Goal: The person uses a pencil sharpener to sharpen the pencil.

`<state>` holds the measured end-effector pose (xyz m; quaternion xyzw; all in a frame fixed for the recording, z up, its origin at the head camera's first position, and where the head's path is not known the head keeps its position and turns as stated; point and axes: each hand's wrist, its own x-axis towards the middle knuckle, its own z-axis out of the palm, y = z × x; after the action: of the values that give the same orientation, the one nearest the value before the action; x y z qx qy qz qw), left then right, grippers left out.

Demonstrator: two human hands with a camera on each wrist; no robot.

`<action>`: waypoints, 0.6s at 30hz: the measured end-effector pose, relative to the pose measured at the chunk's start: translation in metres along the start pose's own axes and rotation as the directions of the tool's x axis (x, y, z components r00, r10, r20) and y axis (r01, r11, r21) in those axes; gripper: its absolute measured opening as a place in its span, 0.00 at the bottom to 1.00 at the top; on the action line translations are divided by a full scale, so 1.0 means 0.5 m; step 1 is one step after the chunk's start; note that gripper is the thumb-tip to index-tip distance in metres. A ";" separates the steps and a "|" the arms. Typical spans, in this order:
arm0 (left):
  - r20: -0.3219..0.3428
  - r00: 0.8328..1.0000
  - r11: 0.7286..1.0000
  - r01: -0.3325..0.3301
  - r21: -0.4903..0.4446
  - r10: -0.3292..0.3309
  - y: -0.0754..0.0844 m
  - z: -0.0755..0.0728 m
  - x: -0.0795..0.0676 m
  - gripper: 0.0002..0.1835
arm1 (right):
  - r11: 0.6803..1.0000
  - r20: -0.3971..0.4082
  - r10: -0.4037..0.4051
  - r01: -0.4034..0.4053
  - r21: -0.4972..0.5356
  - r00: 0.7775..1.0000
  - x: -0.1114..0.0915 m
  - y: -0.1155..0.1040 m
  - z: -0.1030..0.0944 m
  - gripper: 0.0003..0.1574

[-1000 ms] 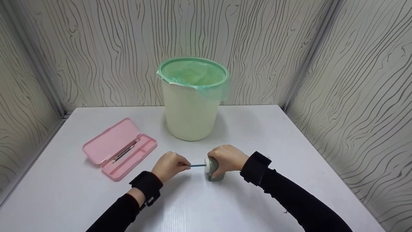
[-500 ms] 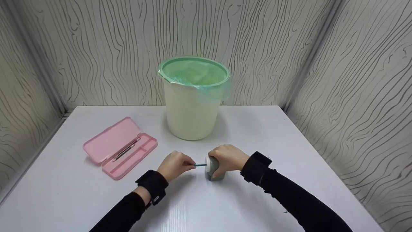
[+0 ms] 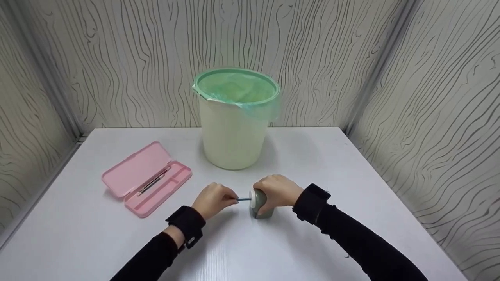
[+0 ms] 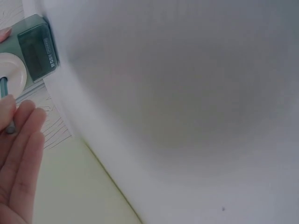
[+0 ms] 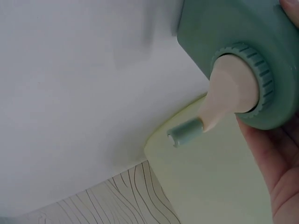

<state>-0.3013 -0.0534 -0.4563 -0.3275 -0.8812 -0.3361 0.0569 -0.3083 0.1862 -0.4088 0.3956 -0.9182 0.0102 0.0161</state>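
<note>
A green crank pencil sharpener point(image 3: 259, 198) stands on the white table, its white round front facing left. My right hand point(image 3: 278, 191) grips the body from above and the right. A blue-green pencil point(image 3: 244, 199) has one end in the sharpener's hole; thumb and fingertip of my left hand point(image 3: 215, 200) pinch its other end. In the left wrist view, the pencil's blunt end point(image 4: 10, 128) shows past the thumb, and the sharpener's dark clear drawer point(image 4: 37, 51) faces the camera. The right wrist view shows the pale crank point(image 5: 229, 88) at the back, untouched by the fingers.
An open pink pencil case point(image 3: 134, 171) lies to the left, with pencils point(image 3: 151, 185) in its tray. Behind the hands stands a tall pale bin point(image 3: 232, 136) with a green rim and thin green liner. Patterned panels point(image 3: 136, 58) enclose the table's back and sides.
My left hand has moved right toward the sharpener, and less of the pencil shows between the two. The right hand and sharpener have stayed nearly still.
</note>
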 end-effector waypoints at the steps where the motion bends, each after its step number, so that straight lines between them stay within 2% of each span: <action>1: 0.001 1.000 1.000 0.004 0.002 -0.004 0.001 0.000 0.001 0.03 | 1.000 -0.001 0.002 -0.002 0.000 1.000 -0.001 0.001 0.000 0.29; 11: 0.021 0.999 0.999 0.044 0.011 -0.044 0.010 0.004 0.002 0.04 | 1.000 -0.027 0.006 -0.006 -0.014 1.000 -0.017 0.003 0.005 0.32; 14: 0.053 0.997 0.998 0.065 -0.011 -0.064 0.012 0.007 0.003 0.11 | 1.000 -0.034 0.004 -0.005 -0.016 0.999 -0.018 0.003 0.007 0.34; 18: 0.099 0.990 0.994 0.101 -0.031 -0.097 0.021 0.012 0.008 0.26 | 1.000 -0.054 -0.002 0.001 -0.022 0.999 -0.018 0.004 0.009 0.35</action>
<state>-0.2973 -0.0414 -0.4537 -0.3003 -0.8919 -0.3380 -0.0085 -0.3037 0.1939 -0.4137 0.3956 -0.9172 0.0106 0.0452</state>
